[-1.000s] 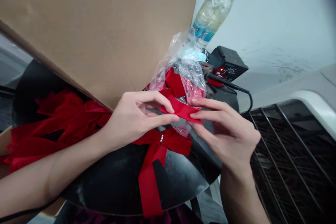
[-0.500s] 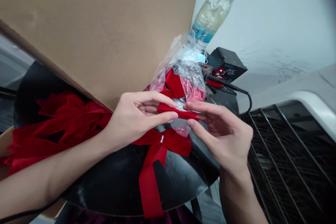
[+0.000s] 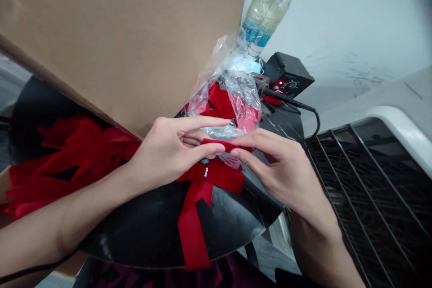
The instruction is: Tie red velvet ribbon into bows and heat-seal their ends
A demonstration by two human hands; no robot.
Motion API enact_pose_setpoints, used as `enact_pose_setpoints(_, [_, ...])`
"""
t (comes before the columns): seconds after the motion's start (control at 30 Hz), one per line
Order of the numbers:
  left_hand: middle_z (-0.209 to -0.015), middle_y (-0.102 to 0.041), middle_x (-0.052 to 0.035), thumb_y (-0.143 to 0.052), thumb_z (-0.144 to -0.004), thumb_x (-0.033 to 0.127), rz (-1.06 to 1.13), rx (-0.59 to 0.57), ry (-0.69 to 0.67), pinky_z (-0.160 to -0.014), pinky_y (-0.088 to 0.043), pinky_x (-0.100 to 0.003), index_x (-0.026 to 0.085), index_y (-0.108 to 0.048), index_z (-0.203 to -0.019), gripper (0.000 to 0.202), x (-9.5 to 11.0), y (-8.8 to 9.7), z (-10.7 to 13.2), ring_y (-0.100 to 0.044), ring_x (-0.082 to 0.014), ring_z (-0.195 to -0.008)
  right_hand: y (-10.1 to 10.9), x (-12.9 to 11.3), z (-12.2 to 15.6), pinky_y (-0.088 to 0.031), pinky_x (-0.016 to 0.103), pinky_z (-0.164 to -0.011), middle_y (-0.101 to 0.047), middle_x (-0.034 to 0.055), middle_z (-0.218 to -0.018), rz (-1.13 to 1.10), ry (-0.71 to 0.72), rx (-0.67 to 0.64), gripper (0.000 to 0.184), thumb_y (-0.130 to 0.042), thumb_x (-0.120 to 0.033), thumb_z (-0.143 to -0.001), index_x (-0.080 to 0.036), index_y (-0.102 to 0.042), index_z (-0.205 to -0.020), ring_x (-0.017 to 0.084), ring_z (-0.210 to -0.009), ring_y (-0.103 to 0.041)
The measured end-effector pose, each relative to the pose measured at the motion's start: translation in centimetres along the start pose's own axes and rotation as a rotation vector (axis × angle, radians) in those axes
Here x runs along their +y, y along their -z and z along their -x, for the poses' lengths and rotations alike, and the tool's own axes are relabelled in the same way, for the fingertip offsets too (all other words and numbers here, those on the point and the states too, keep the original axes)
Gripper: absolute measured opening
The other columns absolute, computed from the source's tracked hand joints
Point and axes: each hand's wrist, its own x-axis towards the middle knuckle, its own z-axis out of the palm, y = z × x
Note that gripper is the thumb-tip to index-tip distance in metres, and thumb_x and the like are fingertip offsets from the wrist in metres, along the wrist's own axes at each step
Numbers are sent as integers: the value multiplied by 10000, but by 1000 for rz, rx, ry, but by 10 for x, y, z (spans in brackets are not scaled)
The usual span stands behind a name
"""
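A folded strip of red ribbon (image 3: 228, 146) is pinched between my two hands above the black round table (image 3: 148, 229). My left hand (image 3: 177, 146) grips its left end between thumb and fingers, the index finger stretched out above it. My right hand (image 3: 275, 162) pinches the right part with thumb and fingertips. Just below lies a red ribbon bow (image 3: 221, 180) with a small silver clasp at its middle and a tail hanging over the table's front edge. Behind my hands, a clear plastic bag (image 3: 241, 83) holds more red ribbon pieces.
A heap of red ribbons (image 3: 81, 157) lies at the left. The large cardboard box (image 3: 135, 31) stands behind. Two bottles (image 3: 266, 13), a black control box with a lit dial (image 3: 288, 76) and its cable are at the back right. A heater with a wire grille (image 3: 367, 189) stands right.
My right hand has moved left along the ribbon, closer to my left hand. My left index finger has straightened off the ribbon. The whole view has shifted slightly.
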Motion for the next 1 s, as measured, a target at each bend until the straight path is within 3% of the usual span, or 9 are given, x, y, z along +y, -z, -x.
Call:
enact_pose_setpoints(0.13, [-986,-833,-30,-839,-850,432,-444,-301,-16,-798,-623,-321,226,-786,-1162,377,-7,9,1,-797,-246,-896,9,-9,18,-572,334,-740,-733,18,-939,108,-60,72,87,-672,-239,-996,-301,-729,-1019,193,-814,-690])
enact_pose_setpoints(0.2, [-1068,-811,-71,-840,-847,376,-685,-429,2,-882,-590,-382,205,-792,-1117,322,-10,8,1,-766,-298,-1014,11,-14,34,-573,310,-696,-727,13,-924,57,-133,67,62,-679,-257,-990,-303,-719,-999,184,-786,-685])
enact_pose_setpoints(0.27, [-1069,-801,-86,-785,-888,282,-767,-501,47,-909,-561,-403,195,-789,-1095,224,-10,6,1,-747,-308,-1048,9,-20,52,-576,281,-671,-730,8,-923,-32,-180,-19,53,-671,-266,-993,-298,-713,-993,173,-784,-694])
enact_pose_setpoints(0.33, [-1040,-804,-71,-750,-916,281,-673,-492,76,-876,-551,-366,193,-777,-1055,166,-8,5,-1,-751,-271,-998,2,-26,69,-577,243,-686,-740,0,-935,-91,-238,-105,75,-645,-245,-1009,-289,-705,-999,156,-807,-713])
enact_pose_setpoints(0.4, [-1013,-813,-41,-778,-902,336,-469,-435,107,-827,-553,-312,190,-749,-1026,194,-4,6,-4,-757,-222,-928,-9,-33,84,-579,208,-751,-758,-7,-980,-125,-299,-95,89,-643,-221,-1014,-288,-701,-1021,141,-868,-738])
enact_pose_setpoints(0.5, [-949,-831,-7,-843,-848,340,-125,-359,232,-794,-574,-258,193,-729,-1006,244,0,7,-6,-776,-192,-894,-31,-38,92,-566,215,-935,-762,-1,-1170,-182,-328,121,147,-668,-185,-994,-302,-706,-1076,151,-1062,-743])
enact_pose_setpoints(0.6, [-1001,-851,-16,-878,-813,274,144,-329,301,-886,-602,-265,205,-803,-1060,267,0,4,-6,-793,-221,-1004,-50,-33,84,-514,262,-1075,-700,5,-1349,-227,-304,321,172,-684,-174,-980,-307,-720,-1083,170,-1238,-679])
enact_pose_setpoints(0.8, [-1164,-835,-20,-818,-869,191,333,-352,320,-1006,-582,-263,250,-841,-1182,319,1,-4,-4,-783,-212,-1059,-60,-14,57,-572,228,-830,-764,-25,-965,-490,-342,365,56,-710,-261,-986,-290,-729,-1030,130,-888,-736])
enact_pose_setpoints(1.0, [-1135,-835,-28,-798,-873,184,275,-282,215,-1031,-585,-307,199,-841,-1136,267,-5,-10,-3,-753,-253,-1158,-62,-29,48,-566,187,-701,-757,-23,-836,-542,-409,440,33,-748,-285,-961,-258,-766,-957,102,-738,-706])
